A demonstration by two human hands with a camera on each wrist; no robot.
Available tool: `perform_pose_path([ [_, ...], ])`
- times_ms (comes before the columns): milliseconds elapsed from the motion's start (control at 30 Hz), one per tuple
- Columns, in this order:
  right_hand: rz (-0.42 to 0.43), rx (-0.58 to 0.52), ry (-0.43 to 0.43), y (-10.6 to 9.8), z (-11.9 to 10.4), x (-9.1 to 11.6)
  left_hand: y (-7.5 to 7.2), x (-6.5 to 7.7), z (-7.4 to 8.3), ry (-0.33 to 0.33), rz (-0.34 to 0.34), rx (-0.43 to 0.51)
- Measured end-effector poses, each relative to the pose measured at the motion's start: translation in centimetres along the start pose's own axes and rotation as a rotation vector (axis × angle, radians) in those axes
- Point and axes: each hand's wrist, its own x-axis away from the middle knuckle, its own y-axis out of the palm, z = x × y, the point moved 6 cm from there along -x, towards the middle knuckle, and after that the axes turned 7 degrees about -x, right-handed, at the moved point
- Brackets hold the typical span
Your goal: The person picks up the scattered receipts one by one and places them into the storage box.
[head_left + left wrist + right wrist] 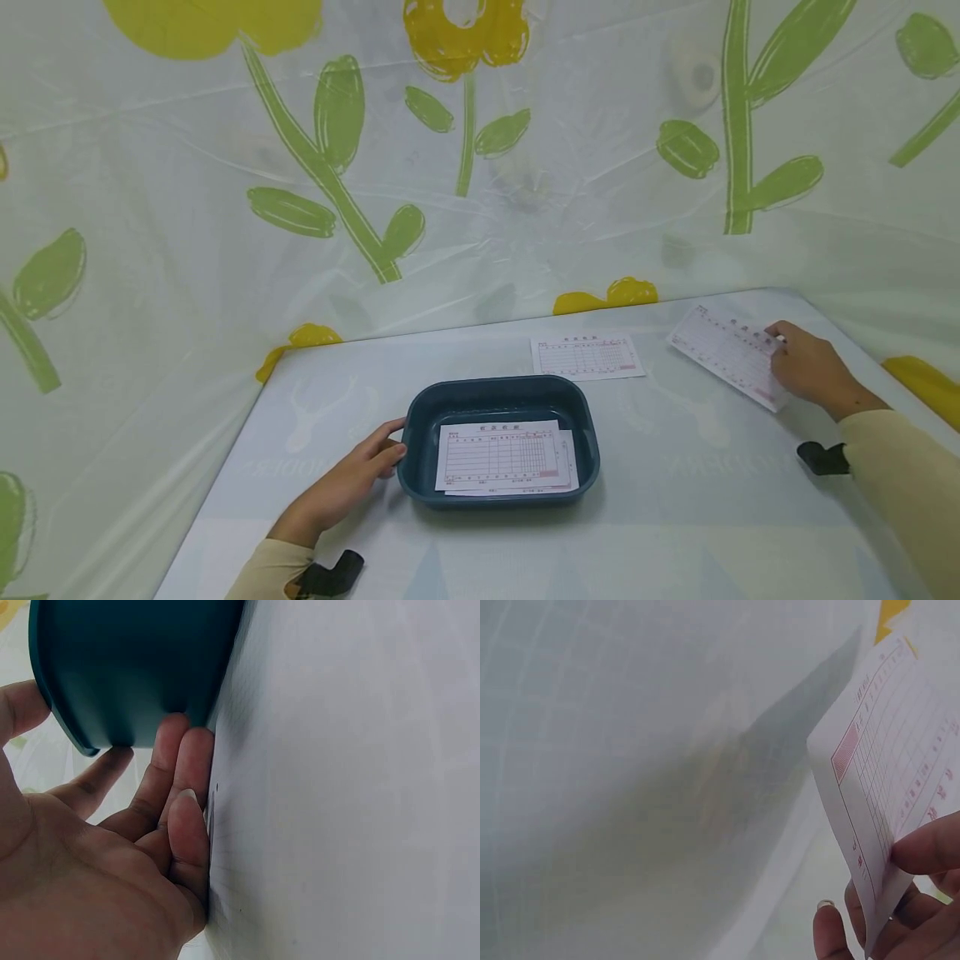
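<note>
At the far right, my right hand (813,367) pinches a printed receipt slip (723,350) by its right side, between thumb and fingers. This slip is tilted; the right wrist view shows it bent near the thumb (930,847). My left hand (363,462) touches the left side of a dark teal plastic tray (498,502). In the left wrist view, its fingertips (174,724) lie against the tray's outer wall and its thumb is at the rim. Inside the tray lie overlapping receipt slips (498,454).
Another receipt slip (587,358) lies flat behind the tray, near the back edge of the white-covered table (660,533). A pale curtain (570,183) printed with yellow flowers and green leaves hangs behind. Black wrist mounts (821,458) stick out by both sleeves.
</note>
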Motion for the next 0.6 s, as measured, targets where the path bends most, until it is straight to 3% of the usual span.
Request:
perform_pose_path([
  [233,0.037,0.003,-0.075,0.0,-1.7,0.3,0.0,0.0,0.0,-0.004,0.002,-0.006],
  [600,0.028,-0.024,-0.174,0.2,-5.2,1.6,0.0,0.1,0.1,0.0,0.002,-0.001],
])
